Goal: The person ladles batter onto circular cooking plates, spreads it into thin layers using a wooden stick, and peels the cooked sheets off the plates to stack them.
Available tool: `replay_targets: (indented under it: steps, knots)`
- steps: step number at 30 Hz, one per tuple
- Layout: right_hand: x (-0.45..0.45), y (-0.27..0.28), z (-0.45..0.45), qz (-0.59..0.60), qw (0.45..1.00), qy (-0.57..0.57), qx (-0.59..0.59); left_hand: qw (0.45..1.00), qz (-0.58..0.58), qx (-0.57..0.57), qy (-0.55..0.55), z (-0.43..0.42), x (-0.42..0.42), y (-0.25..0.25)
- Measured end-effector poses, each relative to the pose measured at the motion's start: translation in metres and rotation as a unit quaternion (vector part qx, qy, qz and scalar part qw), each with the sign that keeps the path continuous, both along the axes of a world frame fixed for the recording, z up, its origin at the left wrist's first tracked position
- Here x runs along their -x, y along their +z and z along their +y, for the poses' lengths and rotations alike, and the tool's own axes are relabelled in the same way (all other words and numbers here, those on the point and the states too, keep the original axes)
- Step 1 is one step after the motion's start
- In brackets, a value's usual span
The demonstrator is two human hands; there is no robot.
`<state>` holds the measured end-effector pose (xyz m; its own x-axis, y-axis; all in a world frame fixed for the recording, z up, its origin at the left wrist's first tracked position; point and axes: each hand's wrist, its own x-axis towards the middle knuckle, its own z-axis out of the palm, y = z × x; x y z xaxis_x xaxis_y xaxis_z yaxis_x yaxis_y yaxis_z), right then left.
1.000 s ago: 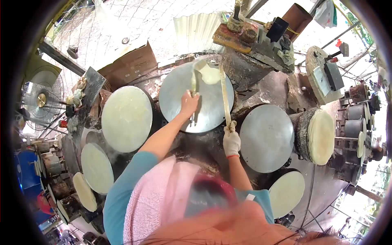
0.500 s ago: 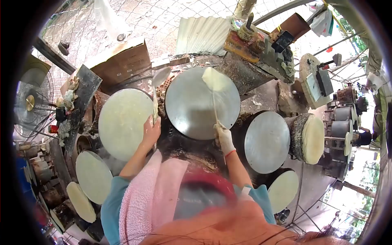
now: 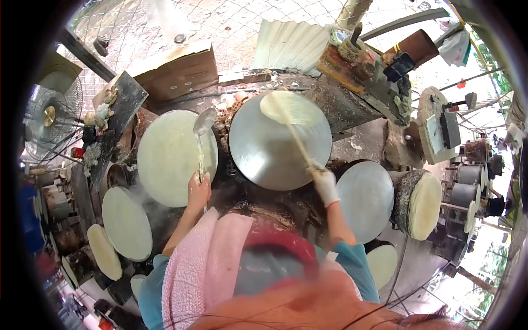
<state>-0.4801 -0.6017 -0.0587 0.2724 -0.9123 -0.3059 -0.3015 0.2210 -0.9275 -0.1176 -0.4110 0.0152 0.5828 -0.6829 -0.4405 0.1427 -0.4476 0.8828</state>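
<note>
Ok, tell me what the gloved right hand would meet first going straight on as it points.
Beyond the stick it holds, the right hand would likely meet the middle metal plate first, or skim above it; depth is unclear.

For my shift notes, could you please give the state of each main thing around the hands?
Left hand: closed on ladle
Right hand: gloved, closed on stick
Ladle: smeared pale
Stick: slanted across middle griddle
Middle griddle: partly covered with batter
Left griddle: covered with pale layer
Right griddle: bare
Fan: cannot tell whether running

Batter [image 3: 303, 108] lies on the middle griddle [image 3: 264, 151], the fan [image 3: 49, 116] far left.
</note>
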Motion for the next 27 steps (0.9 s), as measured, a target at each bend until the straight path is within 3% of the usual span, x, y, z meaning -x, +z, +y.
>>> replay_targets:
  steps: [1, 4, 7, 8, 10, 11, 12, 15, 20, 22, 23, 24, 26, 27]
  knots:
    - [0.017, -0.002, -0.015, -0.047, 0.998, -0.04, -0.017, 1.0, 0.008, 0.0, 0.007, -0.001, 0.005, 0.004]
    - [0.02, 0.012, -0.045, 0.073, 0.978, -0.023, -0.195, 0.999, 0.011, -0.003, 0.034, -0.001, 0.019, 0.007]
    - [-0.01, 0.041, -0.024, -0.008, 0.961, 0.066, -0.268, 0.998, 0.031, -0.007, 0.058, 0.002, 0.034, 0.003]
    - [-0.005, 0.033, -0.026, 0.0, 0.956, 0.109, -0.272, 0.997, 0.039, -0.005, 0.064, 0.002, 0.037, 0.003]
    - [0.018, -0.025, -0.037, -0.121, 0.976, 0.102, -0.15, 0.997, 0.026, -0.011, 0.075, 0.001, 0.046, 0.009]
    - [0.036, -0.02, -0.057, 0.017, 0.987, 0.117, -0.11, 0.996, 0.019, -0.016, 0.081, 0.003, 0.05, 0.012]
    - [0.036, 0.024, -0.072, 0.049, 0.989, 0.119, -0.069, 0.996, 0.018, -0.015, 0.088, 0.004, 0.053, 0.012]
    - [0.036, 0.039, -0.101, 0.108, 0.975, 0.128, -0.143, 0.994, 0.022, -0.02, 0.108, 0.01, 0.061, 0.011]
    - [0.029, 0.017, -0.071, -0.027, 0.934, 0.21, -0.287, 0.99, 0.028, -0.049, 0.129, 0.019, 0.071, 0.011]
    - [0.04, 0.022, -0.089, 0.045, 0.956, 0.227, -0.182, 0.991, 0.005, -0.06, 0.116, 0.021, 0.071, 0.012]
    - [0.05, -0.004, -0.107, 0.037, 0.969, 0.224, -0.101, 0.992, 0.0, -0.065, 0.109, 0.021, 0.07, 0.013]
    - [0.033, 0.057, -0.115, 0.145, 0.963, 0.204, -0.1, 0.992, -0.004, -0.069, 0.103, 0.021, 0.07, 0.014]
    - [0.036, 0.005, -0.137, 0.049, 0.973, 0.199, -0.103, 0.991, 0.001, -0.065, 0.113, 0.021, 0.072, 0.014]
    - [0.032, 0.01, -0.135, 0.071, 0.957, 0.238, -0.151, 0.991, -0.004, -0.07, 0.112, 0.024, 0.072, 0.011]
